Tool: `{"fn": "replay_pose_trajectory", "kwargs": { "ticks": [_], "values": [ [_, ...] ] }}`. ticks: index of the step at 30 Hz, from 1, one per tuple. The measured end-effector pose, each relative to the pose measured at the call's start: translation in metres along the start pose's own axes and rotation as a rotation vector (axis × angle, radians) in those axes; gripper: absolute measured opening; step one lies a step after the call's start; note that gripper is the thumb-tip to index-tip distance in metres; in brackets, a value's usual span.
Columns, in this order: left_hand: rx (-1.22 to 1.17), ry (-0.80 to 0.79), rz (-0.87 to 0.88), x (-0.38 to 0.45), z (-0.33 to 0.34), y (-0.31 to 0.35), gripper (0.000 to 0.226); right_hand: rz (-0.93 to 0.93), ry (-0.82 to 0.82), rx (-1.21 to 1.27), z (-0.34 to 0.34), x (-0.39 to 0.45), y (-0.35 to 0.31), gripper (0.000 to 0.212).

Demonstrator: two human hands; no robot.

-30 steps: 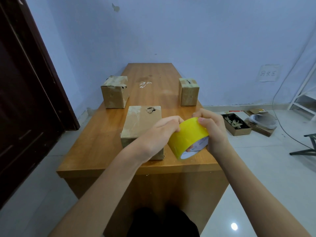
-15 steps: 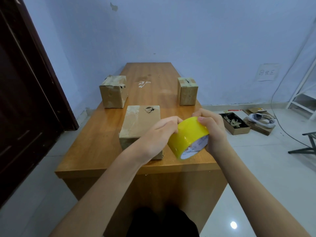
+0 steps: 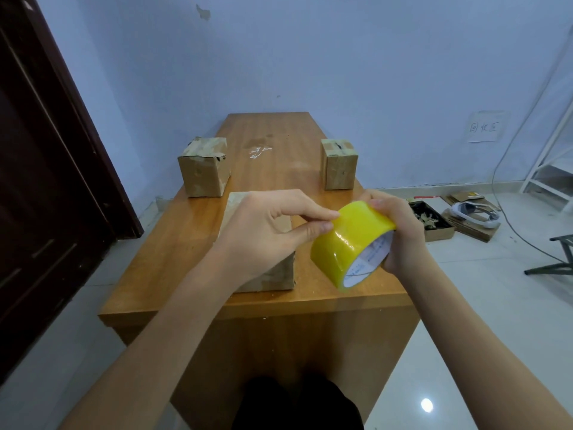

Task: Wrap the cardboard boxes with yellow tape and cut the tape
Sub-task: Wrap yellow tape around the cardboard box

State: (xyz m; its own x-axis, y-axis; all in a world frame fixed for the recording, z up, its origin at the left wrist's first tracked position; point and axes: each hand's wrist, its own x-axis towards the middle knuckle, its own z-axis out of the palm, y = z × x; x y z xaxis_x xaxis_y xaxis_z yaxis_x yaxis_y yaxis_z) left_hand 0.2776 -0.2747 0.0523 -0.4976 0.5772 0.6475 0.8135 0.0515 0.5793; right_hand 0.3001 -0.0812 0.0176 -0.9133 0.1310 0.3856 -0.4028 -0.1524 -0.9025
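Observation:
My right hand (image 3: 400, 234) grips a roll of yellow tape (image 3: 350, 243) above the near right part of the wooden table (image 3: 173, 252). My left hand (image 3: 266, 234) pinches at the roll's upper left edge with thumb and forefinger. Behind my left hand lies a cardboard box (image 3: 273, 276), mostly hidden by it. A second cardboard box (image 3: 203, 167) stands at the table's left edge further back. A third, smaller box (image 3: 339, 164) stands at the right edge. No cutting tool is visible.
A scrap of clear tape (image 3: 259, 151) lies on the table between the far boxes. A dark door (image 3: 46, 181) is at the left. On the floor at the right are an open box of scraps (image 3: 432, 220), flat cardboard with a white object (image 3: 474, 214), a cable and a white rack (image 3: 552, 169).
My left hand has turned, and its thumb and forefinger now pinch at the tape roll's edge. The roll stays in my right hand. The boxes have not moved.

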Motion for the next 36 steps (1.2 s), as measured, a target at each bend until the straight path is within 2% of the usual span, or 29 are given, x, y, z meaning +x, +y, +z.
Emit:
{"fn": "replay_pose_trajectory", "kwargs": {
  "ticks": [3, 6, 9, 11, 12, 14, 17, 21, 23, 28, 29, 32, 36],
  "values": [
    [0.088, -0.027, 0.032, 0.004, -0.002, 0.003, 0.014, 0.004, -0.038, -0.010, 0.000, -0.001, -0.001, 0.022],
    [0.275, -0.048, 0.169, 0.006, 0.000, 0.004, 0.007, 0.017, -0.026, -0.016, 0.000, -0.001, -0.002, 0.022],
    [0.453, -0.027, 0.239, 0.008, 0.006, 0.000, 0.015, 0.045, 0.002, -0.005, 0.000, -0.001, -0.003, 0.020],
    [0.549, -0.014, 0.252, 0.008, 0.010, -0.001, 0.010, 0.053, -0.004, -0.013, 0.002, -0.001, -0.003, 0.020],
    [0.584, -0.011, 0.248, 0.008, 0.013, -0.002, 0.012, 0.064, 0.000, -0.028, 0.002, -0.002, -0.003, 0.020],
    [0.614, 0.008, 0.225, 0.006, 0.019, -0.002, 0.032, 0.098, 0.019, -0.052, 0.005, -0.003, -0.004, 0.020],
    [0.589, 0.030, 0.170, 0.004, 0.021, -0.004, 0.035, 0.174, 0.086, -0.005, 0.009, -0.002, -0.008, 0.019],
    [0.423, 0.045, 0.089, -0.001, 0.019, -0.005, 0.020, 0.266, 0.189, 0.097, 0.007, 0.001, -0.014, 0.023],
    [0.320, 0.039, 0.100, -0.003, 0.018, -0.005, 0.013, 0.248, 0.179, 0.129, 0.007, 0.000, -0.016, 0.014],
    [0.176, 0.027, 0.145, -0.002, 0.012, -0.007, 0.014, 0.242, 0.160, 0.195, 0.005, -0.002, -0.014, 0.015],
    [0.164, 0.022, 0.148, -0.002, 0.011, -0.006, 0.013, 0.250, 0.146, 0.207, 0.006, -0.002, -0.015, 0.018],
    [0.171, 0.027, 0.156, -0.003, 0.010, -0.007, 0.011, 0.262, 0.105, 0.208, 0.010, -0.004, -0.018, 0.053],
    [0.197, 0.047, 0.189, -0.002, 0.010, -0.007, 0.020, 0.283, 0.150, 0.170, 0.013, -0.003, -0.021, 0.025]
  ]
}}
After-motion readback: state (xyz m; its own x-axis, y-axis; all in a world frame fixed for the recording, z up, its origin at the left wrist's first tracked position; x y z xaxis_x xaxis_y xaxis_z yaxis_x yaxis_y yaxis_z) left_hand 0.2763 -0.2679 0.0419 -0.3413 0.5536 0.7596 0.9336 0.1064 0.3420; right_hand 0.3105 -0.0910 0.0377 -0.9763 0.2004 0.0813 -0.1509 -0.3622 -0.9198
